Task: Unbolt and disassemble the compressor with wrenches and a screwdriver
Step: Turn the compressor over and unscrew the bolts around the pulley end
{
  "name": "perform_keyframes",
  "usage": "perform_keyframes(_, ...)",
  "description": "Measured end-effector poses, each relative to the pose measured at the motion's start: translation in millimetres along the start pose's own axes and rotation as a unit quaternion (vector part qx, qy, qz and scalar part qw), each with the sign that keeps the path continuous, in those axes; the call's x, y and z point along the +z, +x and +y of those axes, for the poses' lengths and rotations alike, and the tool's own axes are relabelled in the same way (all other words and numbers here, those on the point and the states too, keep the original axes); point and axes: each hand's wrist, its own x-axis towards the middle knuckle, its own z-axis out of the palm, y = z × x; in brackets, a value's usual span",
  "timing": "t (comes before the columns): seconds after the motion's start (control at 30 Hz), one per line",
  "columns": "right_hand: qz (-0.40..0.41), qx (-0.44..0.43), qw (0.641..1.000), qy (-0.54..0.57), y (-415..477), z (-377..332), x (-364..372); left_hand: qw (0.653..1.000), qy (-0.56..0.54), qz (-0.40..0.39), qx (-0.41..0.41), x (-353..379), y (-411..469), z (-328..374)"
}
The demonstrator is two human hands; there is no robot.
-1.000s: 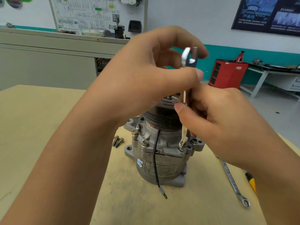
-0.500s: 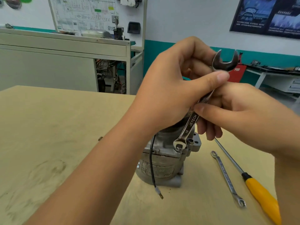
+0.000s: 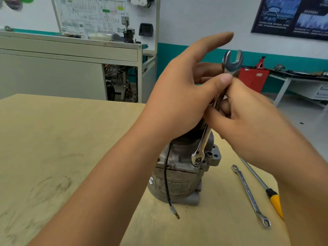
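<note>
A grey metal compressor (image 3: 177, 178) stands upright on the wooden table (image 3: 53, 157), a black wire (image 3: 166, 185) hanging down its front. A chrome combination wrench (image 3: 204, 141) stands nearly upright, its ring end on a bolt at the compressor's upper flange and its open jaw (image 3: 232, 63) at the top. My right hand (image 3: 248, 121) grips the wrench's shaft. My left hand (image 3: 186, 91) holds the shaft near the jaw with its thumb, index finger stretched out straight above. Both hands hide the compressor's top.
A second slim ring wrench (image 3: 250, 196) and a yellow-handled screwdriver (image 3: 273, 199) lie on the table right of the compressor. Behind stand a beige training bench (image 3: 71, 55), a red tool cabinet (image 3: 253, 80) and a white side table (image 3: 301, 80).
The wrench has swung from leaning right to nearly upright on the bolt. My left index finger has lifted off and straightened. The view has shifted slightly.
</note>
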Motion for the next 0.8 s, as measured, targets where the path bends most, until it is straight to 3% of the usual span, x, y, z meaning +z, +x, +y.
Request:
perform_keyframes(0.33, 0.036, 0.011, 0.999, -0.004, -0.9, -3.6, 7.5, 0.997, -0.045, -0.057, -0.008, -7.9, 1.4, -4.5)
perform_keyframes(0.8, -0.030, 0.030, 0.998, -0.037, 3.5, -14.4, -0.8, 0.995, -0.079, -0.052, -0.001, -11.1, 1.8, -8.1)
